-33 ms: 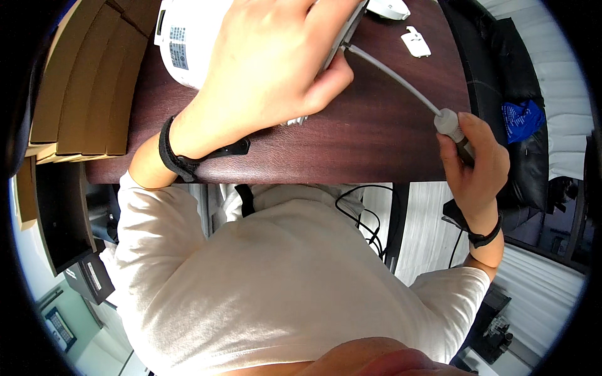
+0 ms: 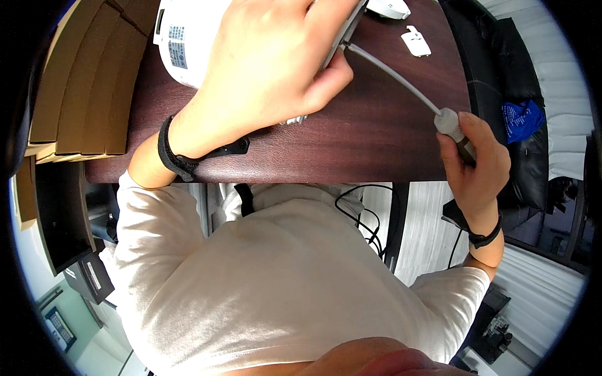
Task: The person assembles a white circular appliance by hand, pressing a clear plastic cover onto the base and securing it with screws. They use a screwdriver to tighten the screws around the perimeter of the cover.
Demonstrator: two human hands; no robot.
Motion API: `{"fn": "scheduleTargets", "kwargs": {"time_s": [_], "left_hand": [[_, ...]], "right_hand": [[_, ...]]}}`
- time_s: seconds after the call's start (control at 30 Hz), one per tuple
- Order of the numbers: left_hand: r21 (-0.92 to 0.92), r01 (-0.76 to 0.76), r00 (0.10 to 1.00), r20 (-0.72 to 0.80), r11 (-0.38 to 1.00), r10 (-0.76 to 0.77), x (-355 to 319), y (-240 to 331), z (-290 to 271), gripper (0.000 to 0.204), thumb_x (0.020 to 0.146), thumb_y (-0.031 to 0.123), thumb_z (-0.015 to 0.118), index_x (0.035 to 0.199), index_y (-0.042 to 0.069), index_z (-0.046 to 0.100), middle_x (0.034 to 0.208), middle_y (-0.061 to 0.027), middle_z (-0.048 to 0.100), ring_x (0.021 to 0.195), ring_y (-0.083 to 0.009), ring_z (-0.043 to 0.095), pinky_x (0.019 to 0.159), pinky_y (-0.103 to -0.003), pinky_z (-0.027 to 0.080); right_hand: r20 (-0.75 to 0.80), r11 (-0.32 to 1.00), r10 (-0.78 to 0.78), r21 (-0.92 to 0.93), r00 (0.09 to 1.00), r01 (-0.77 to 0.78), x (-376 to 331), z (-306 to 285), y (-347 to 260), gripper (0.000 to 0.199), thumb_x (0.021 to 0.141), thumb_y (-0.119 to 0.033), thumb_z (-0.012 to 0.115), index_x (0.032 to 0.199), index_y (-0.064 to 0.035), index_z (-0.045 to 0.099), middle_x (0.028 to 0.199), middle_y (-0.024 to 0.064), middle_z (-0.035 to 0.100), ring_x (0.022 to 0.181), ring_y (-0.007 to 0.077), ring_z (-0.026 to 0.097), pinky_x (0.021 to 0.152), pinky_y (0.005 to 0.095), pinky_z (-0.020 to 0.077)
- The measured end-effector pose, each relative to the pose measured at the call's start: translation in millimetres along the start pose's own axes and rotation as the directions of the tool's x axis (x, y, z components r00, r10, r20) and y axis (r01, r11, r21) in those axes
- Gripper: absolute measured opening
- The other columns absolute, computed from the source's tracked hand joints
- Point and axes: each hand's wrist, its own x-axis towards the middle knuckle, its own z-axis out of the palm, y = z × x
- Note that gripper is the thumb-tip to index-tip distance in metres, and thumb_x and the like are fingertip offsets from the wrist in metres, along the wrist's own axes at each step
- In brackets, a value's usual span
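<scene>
Holding a screwdriver [image 2: 401, 81] by its handle, our right hand [image 2: 476, 166] sits at the right edge of the dark wooden table [image 2: 376, 138], fingers curled tight around the dark grip with the grey collar showing just above the thumb. The tool's long axis runs diagonally: from the handle at near right, the thin grey shaft slants up and to the left, and its tip points toward the far left, meeting the edge of a flat grey device [image 2: 342, 37] under our left hand [image 2: 276, 69]. Our left hand lies palm-down over that device, fingers pressed together along its far side and the thumb clamped against its near edge, so it grips the part; what lies beneath the palm is hidden. Just left of this hand stands a white rounded appliance [image 2: 182, 44] bearing a label. Flat cardboard pieces [image 2: 81, 88] are stacked at the far left of the table. A small white clip-like part [image 2: 416, 41] lies at the far side, apart from the shaft. Both wrists carry black straps.
</scene>
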Motion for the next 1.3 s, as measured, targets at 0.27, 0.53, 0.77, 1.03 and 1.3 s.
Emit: {"fn": "scheduleTargets", "kwargs": {"time_s": [0.27, 0.53, 0.77, 1.03, 1.3], "left_hand": [[-0.092, 0.022, 0.997, -0.072, 0.996, -0.028, -4.9, -1.0, 5.9, 0.066, 0.066, 0.021, 0.074, 0.127, -0.002, 0.060, 0.132, -0.0307, 0.058, 0.123, -0.0518, 0.056, 0.105, -0.065, 0.041], [-0.108, -0.007, 0.988, -0.157, 0.994, -0.010, -9.7, -4.6, 13.8, 0.065, 0.067, 0.022, 0.074, 0.126, -0.001, 0.060, 0.132, -0.0306, 0.058, 0.123, -0.0521, 0.055, 0.105, -0.065, 0.041], [-0.107, -0.003, 0.991, -0.136, 0.994, -0.012, -6.6, -1.4, 9.0, 0.065, 0.067, 0.022, 0.073, 0.126, -0.001, 0.061, 0.132, -0.0305, 0.058, 0.122, -0.0520, 0.056, 0.104, -0.065, 0.041], [0.016, -0.007, 1.000, 0.004, 1.000, 0.007, -5.5, -0.9, -0.8, 0.065, 0.066, 0.022, 0.073, 0.126, -0.001, 0.061, 0.131, -0.0302, 0.059, 0.122, -0.0512, 0.056, 0.104, -0.064, 0.042], [0.026, -0.085, 0.982, -0.167, 0.996, 0.088, 4.2, -8.2, 12.6, 0.068, 0.065, 0.021, 0.073, 0.127, -0.003, 0.060, 0.131, -0.0311, 0.059, 0.120, -0.0518, 0.056, 0.103, -0.064, 0.042]], "right_hand": [[0.131, 0.961, 0.185, 0.183, 0.974, -0.207, 9.1, -14.3, -3.4, 0.033, 0.083, -0.012, 0.085, 0.108, -0.0016, 0.067, 0.093, 0.0139, 0.074, 0.073, 0.0211, 0.074, 0.061, 0.0283, 0.0544], [0.414, 0.674, 0.383, 0.487, 0.826, -0.556, 17.7, -13.8, 11.4, 0.014, 0.092, -0.008, 0.076, 0.101, -0.0036, 0.065, 0.076, 0.0017, 0.066, 0.060, 0.0058, 0.057, 0.051, 0.0202, 0.0393], [0.663, 0.224, 0.423, 0.583, 0.617, -0.781, 25.6, -13.2, 22.9, 0.007, 0.098, -0.008, 0.069, 0.099, -0.0026, 0.064, 0.075, 0.0024, 0.063, 0.050, 0.0026, 0.047, 0.042, 0.0200, 0.0287], [0.253, 0.866, 0.241, 0.379, 0.937, -0.325, 19.8, -8.5, 16.3, 0.021, 0.088, -0.012, 0.080, 0.103, -0.0044, 0.069, 0.085, 0.0037, 0.068, 0.071, 0.0108, 0.064, 0.061, 0.0245, 0.0473], [0.136, 0.994, 0.112, -0.026, 0.984, -0.109, 11.2, -4.8, -6.3, 0.036, 0.088, -0.026, 0.080, 0.113, -0.0051, 0.067, 0.084, 0.0075, 0.067, 0.063, 0.0217, 0.064, 0.055, 0.0310, 0.0467]]}}
